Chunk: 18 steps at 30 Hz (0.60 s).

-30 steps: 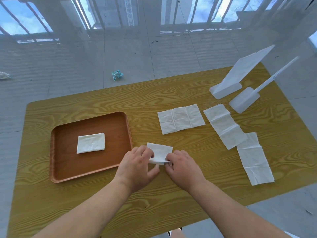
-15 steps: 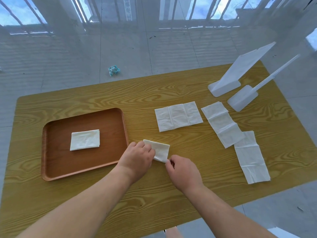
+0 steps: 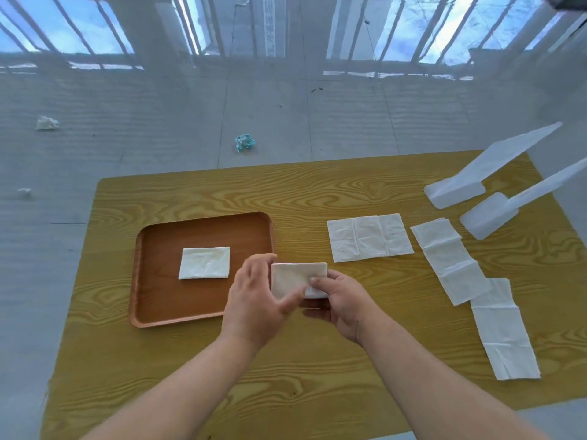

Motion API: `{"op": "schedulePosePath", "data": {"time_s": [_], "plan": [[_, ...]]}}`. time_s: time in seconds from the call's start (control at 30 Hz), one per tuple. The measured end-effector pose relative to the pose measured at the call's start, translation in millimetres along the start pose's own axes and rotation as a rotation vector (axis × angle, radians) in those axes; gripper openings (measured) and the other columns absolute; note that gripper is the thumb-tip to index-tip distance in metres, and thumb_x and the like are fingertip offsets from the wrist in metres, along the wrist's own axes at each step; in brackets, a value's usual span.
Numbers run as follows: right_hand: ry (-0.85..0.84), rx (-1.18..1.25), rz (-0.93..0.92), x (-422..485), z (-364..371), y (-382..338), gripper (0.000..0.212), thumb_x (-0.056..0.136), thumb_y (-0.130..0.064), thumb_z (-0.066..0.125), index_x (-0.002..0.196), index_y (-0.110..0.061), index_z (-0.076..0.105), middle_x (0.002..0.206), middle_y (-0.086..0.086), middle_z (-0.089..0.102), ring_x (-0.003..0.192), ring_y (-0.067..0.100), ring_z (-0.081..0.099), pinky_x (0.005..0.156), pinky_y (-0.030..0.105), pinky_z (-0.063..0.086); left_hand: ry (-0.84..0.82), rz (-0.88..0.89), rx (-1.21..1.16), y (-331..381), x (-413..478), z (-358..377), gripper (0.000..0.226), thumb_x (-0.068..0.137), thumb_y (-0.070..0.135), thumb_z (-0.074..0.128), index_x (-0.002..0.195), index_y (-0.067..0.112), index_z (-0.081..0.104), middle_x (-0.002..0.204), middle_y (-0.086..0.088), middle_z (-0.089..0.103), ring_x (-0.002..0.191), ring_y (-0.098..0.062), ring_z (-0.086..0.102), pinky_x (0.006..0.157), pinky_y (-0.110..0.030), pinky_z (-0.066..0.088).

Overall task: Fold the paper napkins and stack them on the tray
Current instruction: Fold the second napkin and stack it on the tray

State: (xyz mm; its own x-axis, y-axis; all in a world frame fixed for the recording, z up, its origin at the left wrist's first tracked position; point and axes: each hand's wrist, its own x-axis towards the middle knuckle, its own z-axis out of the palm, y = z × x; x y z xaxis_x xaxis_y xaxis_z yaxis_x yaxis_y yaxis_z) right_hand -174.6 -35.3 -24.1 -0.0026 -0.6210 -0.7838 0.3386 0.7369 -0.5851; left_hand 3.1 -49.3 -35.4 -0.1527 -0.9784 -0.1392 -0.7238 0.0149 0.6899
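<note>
Yellow-grained wooden bench fills most of the head view, set on a pale tiled floor. Next in size is the reddish-brown rectangular wooden tray on its left half, with one folded white paper napkin lying flat near its middle. Three unfolded white paper napkins wait on the right: a creased one just right of centre, a slanted one beyond it, and a long one near the front edge that appears to meet the slanted one's corner. Two white plastic stands lean at the far right corner.

Smallest and central is the folded white napkin in hand, lifted just beside the tray's right rim. The left hand curls around its left edge, thumb across the face; the right hand pinches its lower right corner between thumb and fingers.

Such tissue is likely very light, limp and easily torn or sprung open, so a flat pinch across the folded edges should keep the layers together while it is laid on the napkin already in the tray.
</note>
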Motion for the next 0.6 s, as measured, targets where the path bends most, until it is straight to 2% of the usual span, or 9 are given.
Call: {"op": "schedulePosePath", "data": {"time_s": [0.07,0.13,0.2,0.23,0.33,0.43,0.5,0.53,0.6], "plan": [[-0.057,-0.02,-0.001,6.5,28.0,-4.6,0.021,0.102,-0.007,0.057,0.119,-0.009,0.068,0.095,0.014,0.077,0.075,0.027,0.074,0.068,0.042,0.062,-0.032,-0.349,-0.393,-16.5,7.4,-23.6,0.083,0.069,0.073,0.073,0.133,0.027,0.047,0.123,0.01,0.057,0.101,-0.013,0.062,0.087,-0.041,0.056],[-0.095,-0.073,-0.005,14.8,57.8,-6.4,0.02,0.101,-0.008,0.058,0.116,-0.01,0.071,0.092,0.011,0.077,0.073,0.023,0.073,0.063,0.038,0.063,-0.113,-0.504,-0.618,-42.1,15.6,-46.7,0.056,0.072,0.062,0.078,0.114,0.027,0.066,0.106,0.003,0.074,0.094,-0.019,0.071,0.089,-0.05,0.058],[-0.084,-0.216,-0.04,26.4,87.4,-6.4,0.016,0.1,-0.013,0.061,0.108,-0.009,0.074,0.086,0.008,0.075,0.064,0.016,0.07,0.053,0.032,0.058,-0.108,-0.509,-0.566,-69.4,19.3,-69.2,0.022,0.082,0.049,0.076,0.092,0.029,0.076,0.087,0.004,0.079,0.084,-0.022,0.073,0.081,-0.048,0.06],[-0.057,-0.328,-0.072,33.6,101.3,-5.8,0.015,0.099,-0.017,0.062,0.103,-0.009,0.075,0.082,0.006,0.073,0.058,0.014,0.067,0.048,0.029,0.055,-0.084,-0.496,-0.521,-83.6,21.2,-79.3,0.014,0.086,0.045,0.074,0.087,0.031,0.077,0.081,0.006,0.078,0.08,-0.021,0.073,0.075,-0.044,0.06],[-0.006,-0.599,-0.156,55.4,136.5,-4.7,0.017,0.095,-0.027,0.065,0.091,-0.012,0.073,0.069,0.004,0.065,0.048,0.014,0.059,0.044,0.026,0.049,-0.006,-0.451,-0.375,-119.1,33.5,-105.1,0.022,0.088,0.046,0.072,0.079,0.027,0.075,0.074,0.009,0.076,0.068,-0.013,0.069,0.065,-0.039,0.056],[-0.017,-0.699,-0.174,71.9,160.8,-8.0,0.02,0.091,-0.033,0.063,0.084,-0.016,0.071,0.06,0.004,0.064,0.048,0.016,0.06,0.048,0.03,0.052,0.006,-0.435,-0.235,-141.7,49.4,-121.5,0.03,0.088,0.05,0.069,0.073,0.025,0.071,0.067,0.004,0.072,0.061,-0.013,0.063,0.061,-0.043,0.051],[0.002,-0.761,-0.173,79.6,169.2,-10.2,0.021,0.089,-0.036,0.062,0.085,-0.017,0.069,0.065,0.003,0.067,0.051,0.016,0.063,0.05,0.033,0.055,0.015,-0.425,-0.2,-148.5,57.3,-124.1,0.027,0.088,0.052,0.069,0.079,0.026,0.069,0.073,0.004,0.07,0.068,-0.015,0.063,0.063,-0.043,0.051],[0.043,-0.823,-0.189,81.8,169.7,-10.5,0.021,0.088,-0.039,0.061,0.086,-0.02,0.068,0.071,0.0,0.069,0.057,0.017,0.065,0.053,0.034,0.057,0.032,-0.408,-0.154,-148.6,58.8,-123.5,0.025,0.086,0.054,0.068,0.089,0.029,0.067,0.085,0.007,0.07,0.079,-0.015,0.063,0.068,-0.04,0.051],[0.183,-1.022,-0.283,81.6,160.2,-9.2,0.022,0.086,-0.047,0.057,0.09,-0.026,0.062,0.084,-0.006,0.068,0.075,0.017,0.066,0.062,0.036,0.055,0.072,-0.368,0.066,-145.1,56.4,-116.4,0.048,0.084,0.058,0.067,0.119,0.027,0.056,0.117,0.006,0.058,0.106,-0.017,0.056,0.087,-0.039,0.051]]}}
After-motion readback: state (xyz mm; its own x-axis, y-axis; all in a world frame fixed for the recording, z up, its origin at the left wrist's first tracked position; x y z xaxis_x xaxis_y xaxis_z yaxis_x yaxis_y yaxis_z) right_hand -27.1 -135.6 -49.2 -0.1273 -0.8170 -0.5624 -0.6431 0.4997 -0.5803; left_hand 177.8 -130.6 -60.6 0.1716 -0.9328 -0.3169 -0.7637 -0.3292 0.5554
